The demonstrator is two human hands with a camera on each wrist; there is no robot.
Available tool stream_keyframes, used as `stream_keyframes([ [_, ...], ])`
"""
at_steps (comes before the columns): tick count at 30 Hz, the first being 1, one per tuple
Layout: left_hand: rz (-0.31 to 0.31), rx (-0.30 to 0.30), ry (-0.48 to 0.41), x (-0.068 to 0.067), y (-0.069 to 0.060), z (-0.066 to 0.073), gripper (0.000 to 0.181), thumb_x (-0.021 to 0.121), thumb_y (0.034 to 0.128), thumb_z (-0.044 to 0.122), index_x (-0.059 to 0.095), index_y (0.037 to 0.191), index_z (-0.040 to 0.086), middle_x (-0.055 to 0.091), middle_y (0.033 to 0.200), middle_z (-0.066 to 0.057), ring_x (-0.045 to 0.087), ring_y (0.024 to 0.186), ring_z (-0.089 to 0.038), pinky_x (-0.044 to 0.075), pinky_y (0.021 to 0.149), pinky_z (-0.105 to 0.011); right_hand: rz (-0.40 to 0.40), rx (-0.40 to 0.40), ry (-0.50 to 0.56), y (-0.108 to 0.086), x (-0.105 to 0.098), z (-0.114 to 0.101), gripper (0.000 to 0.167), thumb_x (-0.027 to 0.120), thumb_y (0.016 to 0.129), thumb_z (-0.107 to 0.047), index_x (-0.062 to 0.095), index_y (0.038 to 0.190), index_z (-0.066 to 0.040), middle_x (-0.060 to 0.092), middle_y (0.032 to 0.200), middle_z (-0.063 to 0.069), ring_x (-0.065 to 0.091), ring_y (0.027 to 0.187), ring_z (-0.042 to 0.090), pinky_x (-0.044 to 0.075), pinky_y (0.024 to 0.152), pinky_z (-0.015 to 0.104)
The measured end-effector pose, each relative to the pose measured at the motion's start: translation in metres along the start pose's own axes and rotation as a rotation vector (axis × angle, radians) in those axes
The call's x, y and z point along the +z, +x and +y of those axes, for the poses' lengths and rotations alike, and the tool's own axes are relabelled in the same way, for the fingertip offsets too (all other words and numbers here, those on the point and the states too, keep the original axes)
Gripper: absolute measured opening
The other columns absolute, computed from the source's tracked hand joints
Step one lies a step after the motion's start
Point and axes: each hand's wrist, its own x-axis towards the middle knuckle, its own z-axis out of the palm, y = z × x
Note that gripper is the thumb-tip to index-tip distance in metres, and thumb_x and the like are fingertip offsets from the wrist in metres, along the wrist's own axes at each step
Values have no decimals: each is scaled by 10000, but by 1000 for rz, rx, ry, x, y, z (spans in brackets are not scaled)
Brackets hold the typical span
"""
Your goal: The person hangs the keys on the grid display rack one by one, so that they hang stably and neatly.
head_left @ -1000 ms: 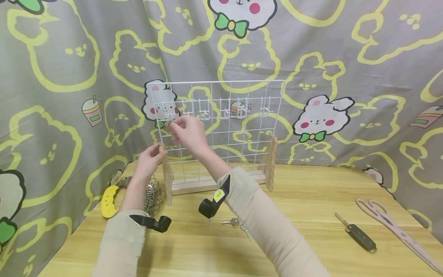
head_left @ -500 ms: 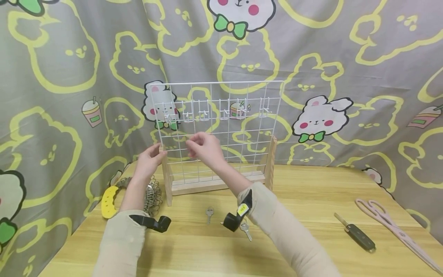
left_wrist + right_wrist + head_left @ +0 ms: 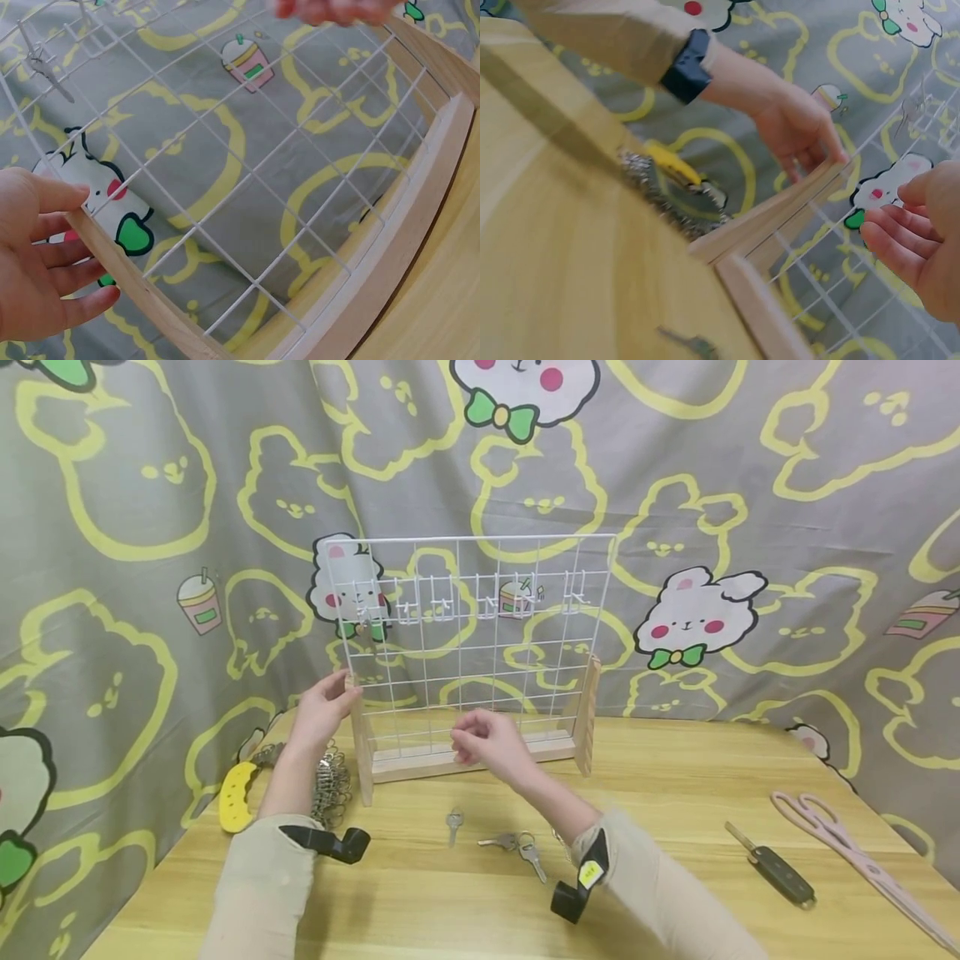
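Note:
A white wire grid rack with wooden feet stands upright on the table. My left hand grips the top of its left wooden post, thumb and fingers on either side. Near the rack's lower rail, my right hand hovers with loosely curled fingers and nothing visible in them. A small key hangs from the leftmost of several white hooks. On the table lie a single key, a key lying sideways and a key with a ring.
Left of the rack are a yellow curved piece and a bunch of metal rings, partly behind my left forearm. To the right lie a black car key and pink scissors. A patterned curtain hangs behind.
My right hand has left the leftmost hook, moving down and right toward the table. The key there now hangs by itself. My left hand has stayed on the post.

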Motion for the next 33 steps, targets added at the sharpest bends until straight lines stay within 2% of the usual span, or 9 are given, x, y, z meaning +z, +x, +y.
stream_keyframes([
  [7, -8, 7, 8, -1, -1, 0, 628, 497, 962, 204, 178, 1474, 31, 226, 1481, -229, 231, 1357, -318, 278, 1096, -417, -76, 37, -26, -30, -6, 16, 169, 590, 878, -7, 576, 989, 120, 634, 768, 94, 628, 660, 225, 580, 633, 358],
  [10, -8, 10, 5, -1, -1, 0, 625, 494, 963, 200, 178, 1472, 20, 231, 1477, -234, 236, 1354, -319, 280, 1095, -416, -94, 48, -42, -38, -5, 29, 163, 596, 872, -13, 579, 979, 109, 632, 783, 147, 633, 679, 262, 579, 629, 358],
  [14, -5, 12, 5, -1, -1, 1, 621, 491, 964, 194, 180, 1469, 11, 232, 1475, -237, 235, 1354, -318, 282, 1094, -414, -104, 65, -68, -37, -2, 55, 202, 621, 852, -28, 586, 1002, 105, 629, 850, 200, 626, 701, 212, 575, 634, 314],
  [17, -5, 8, 2, -1, -1, 1, 621, 492, 965, 194, 179, 1471, 17, 223, 1481, -231, 226, 1359, -313, 278, 1097, -412, -125, 71, -125, -35, 1, 67, 243, 651, 834, -54, 592, 1021, 90, 625, 849, 113, 593, 741, 137, 553, 663, 263],
  [20, -5, 2, -2, -1, -2, 1, 619, 491, 965, 189, 179, 1471, 17, 222, 1482, -229, 225, 1360, -311, 278, 1097, -411, -156, 78, -158, -33, 4, 78, 258, 675, 816, -67, 598, 1019, 71, 612, 860, 58, 571, 776, 139, 544, 665, 276],
  [27, -4, -5, -9, 0, -1, 0, 612, 493, 963, 166, 184, 1468, 9, 237, 1475, -231, 237, 1354, -309, 286, 1093, -408, -199, 94, -266, -25, 10, 93, 262, 703, 780, -55, 617, 1008, 41, 620, 872, 36, 569, 806, 142, 505, 729, 250],
  [33, -4, -1, -9, 0, 0, 0, 620, 489, 961, 157, 168, 1469, 3, 224, 1478, -238, 223, 1358, -318, 274, 1098, -415, -243, 66, -376, -18, 12, 98, 279, 719, 775, -76, 657, 1029, 22, 643, 909, 39, 568, 835, 154, 498, 741, 256],
])
